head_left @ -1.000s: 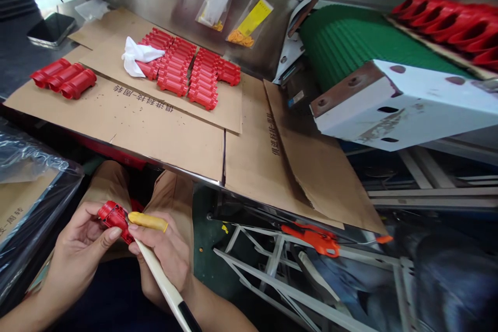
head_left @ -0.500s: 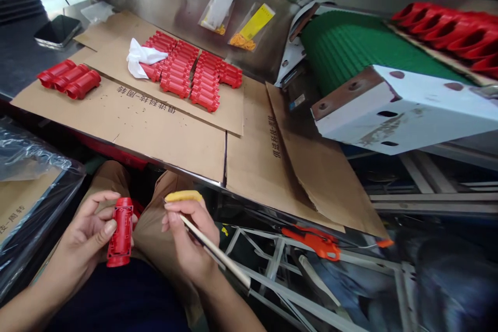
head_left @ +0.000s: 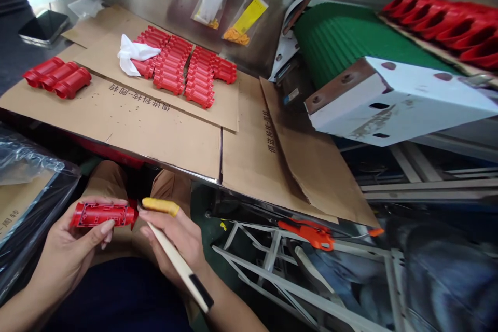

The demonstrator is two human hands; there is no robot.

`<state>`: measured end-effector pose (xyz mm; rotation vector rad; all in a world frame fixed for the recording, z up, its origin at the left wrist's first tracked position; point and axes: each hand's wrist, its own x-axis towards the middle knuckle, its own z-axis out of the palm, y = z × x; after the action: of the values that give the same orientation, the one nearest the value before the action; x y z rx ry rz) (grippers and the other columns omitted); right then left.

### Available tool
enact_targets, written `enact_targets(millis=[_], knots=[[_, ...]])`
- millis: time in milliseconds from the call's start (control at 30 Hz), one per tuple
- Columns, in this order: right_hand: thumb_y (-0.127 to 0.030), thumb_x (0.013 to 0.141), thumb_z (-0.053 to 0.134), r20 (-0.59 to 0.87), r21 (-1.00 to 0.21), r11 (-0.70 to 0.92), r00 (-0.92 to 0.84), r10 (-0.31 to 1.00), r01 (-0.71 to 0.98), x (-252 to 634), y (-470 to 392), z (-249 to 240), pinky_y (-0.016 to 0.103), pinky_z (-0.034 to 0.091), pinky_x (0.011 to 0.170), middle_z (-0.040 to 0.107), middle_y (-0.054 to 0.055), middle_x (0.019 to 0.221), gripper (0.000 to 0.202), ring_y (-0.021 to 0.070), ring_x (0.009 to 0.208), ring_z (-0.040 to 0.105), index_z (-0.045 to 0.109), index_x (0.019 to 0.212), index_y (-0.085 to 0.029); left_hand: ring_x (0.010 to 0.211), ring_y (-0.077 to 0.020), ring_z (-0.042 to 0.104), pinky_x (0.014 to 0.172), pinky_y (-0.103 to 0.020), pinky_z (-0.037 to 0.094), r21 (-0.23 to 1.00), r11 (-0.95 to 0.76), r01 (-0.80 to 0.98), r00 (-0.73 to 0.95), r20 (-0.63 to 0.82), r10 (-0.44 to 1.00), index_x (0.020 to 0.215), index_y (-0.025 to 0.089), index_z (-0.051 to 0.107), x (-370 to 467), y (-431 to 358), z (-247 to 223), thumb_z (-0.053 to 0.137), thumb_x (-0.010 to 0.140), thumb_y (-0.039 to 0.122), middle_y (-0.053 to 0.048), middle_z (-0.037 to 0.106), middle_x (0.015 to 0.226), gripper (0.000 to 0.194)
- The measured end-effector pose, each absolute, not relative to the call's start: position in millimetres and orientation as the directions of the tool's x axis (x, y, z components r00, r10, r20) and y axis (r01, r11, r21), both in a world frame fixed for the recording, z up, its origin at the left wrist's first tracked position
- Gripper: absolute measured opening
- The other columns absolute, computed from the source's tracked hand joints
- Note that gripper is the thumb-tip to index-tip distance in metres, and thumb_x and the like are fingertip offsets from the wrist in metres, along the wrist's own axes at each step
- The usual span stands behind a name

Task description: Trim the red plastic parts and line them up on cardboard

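My left hand (head_left: pixel 73 246) is closed around a red plastic tubular part (head_left: pixel 101 215), held sideways above my lap with its slotted face up. In my right hand (head_left: pixel 175 238) is a slim tool with a pale wooden handle (head_left: pixel 171 257) and a black band near its back end. A yellow finger cot (head_left: pixel 160 205) covers the index finger. The tool's front end is close to the right end of the red part; its tip is too small to make out, and I cannot tell whether they touch.
Rows of similar red parts (head_left: pixel 200 80) and a white crumpled cloth (head_left: pixel 136 54) lie on cardboard (head_left: pixel 167 137). Three more red parts (head_left: pixel 58 79) sit left, near a phone (head_left: pixel 43 27). At right stands a green conveyor (head_left: pixel 334 41); an orange-handled tool (head_left: pixel 311 234) hangs below the table edge.
My left hand has turned the red part from upright to sideways. My right hand has moved left with the wooden-handled tool, bringing its front end up to the part.
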<state>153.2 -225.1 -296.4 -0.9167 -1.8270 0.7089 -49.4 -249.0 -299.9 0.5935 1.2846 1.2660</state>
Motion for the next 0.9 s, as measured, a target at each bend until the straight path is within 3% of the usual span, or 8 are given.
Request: enact_targets(millis=[100,367,667,800,900], knots=[[-0.009,0.099,0.067,0.599,-0.720,0.663,-0.299,0.743,0.204,155,-225,-297,0.031,0.067,0.095,0.080,0.013,0.122,0.040,0.0204,0.111,0.077,0.067,0.139,-0.015,0.061,-0.0103,0.061,0.054,-0.018,0.055,0.879,0.264,-0.397,-0.181,-0.357,0.916,0.101,0.024,0.079,-49,-248,-302,0.094,0.074,0.028,-0.004,0.077,0.097,0.031],[-0.008,0.101,0.066,0.667,-0.688,0.716,-0.285,0.688,0.119,147,-222,-304,0.039,0.068,0.088,0.080,0.014,0.114,0.040,0.0213,0.102,0.076,0.067,0.140,-0.014,0.061,-0.0092,0.061,0.057,-0.019,0.057,0.885,0.262,-0.384,-0.148,-0.340,0.929,0.101,0.023,0.079,-48,-250,-299,0.093,0.076,0.029,-0.005,0.078,0.103,0.029],[-0.007,0.100,0.066,0.633,-0.717,0.683,-0.284,0.720,0.135,149,-225,-301,0.038,0.067,0.089,0.080,0.013,0.112,0.036,0.0214,0.103,0.076,0.068,0.135,-0.016,0.062,-0.0097,0.065,0.057,-0.019,0.058,0.879,0.266,-0.396,-0.135,-0.343,0.930,0.103,0.025,0.077,-48,-251,-303,0.092,0.078,0.026,-0.005,0.079,0.108,0.029],[-0.010,0.099,0.066,0.550,-0.782,0.606,-0.294,0.781,0.146,151,-229,-300,0.038,0.066,0.091,0.079,0.014,0.112,0.025,0.0226,0.107,0.075,0.069,0.124,-0.015,0.065,-0.0120,0.067,0.058,-0.020,0.059,0.893,0.219,-0.394,-0.159,-0.301,0.940,0.101,0.024,0.077,-49,-254,-305,0.092,0.077,0.025,-0.007,0.080,0.111,0.029],[-0.015,0.102,0.065,0.469,-0.828,0.537,-0.328,0.820,0.158,153,-230,-300,0.036,0.065,0.094,0.080,0.010,0.105,0.020,0.0206,0.104,0.076,0.067,0.121,-0.017,0.065,-0.0130,0.068,0.058,-0.022,0.060,0.894,0.219,-0.392,-0.157,-0.299,0.941,0.101,0.024,0.076,-50,-256,-309,0.092,0.077,0.024,-0.008,0.079,0.111,0.028]])
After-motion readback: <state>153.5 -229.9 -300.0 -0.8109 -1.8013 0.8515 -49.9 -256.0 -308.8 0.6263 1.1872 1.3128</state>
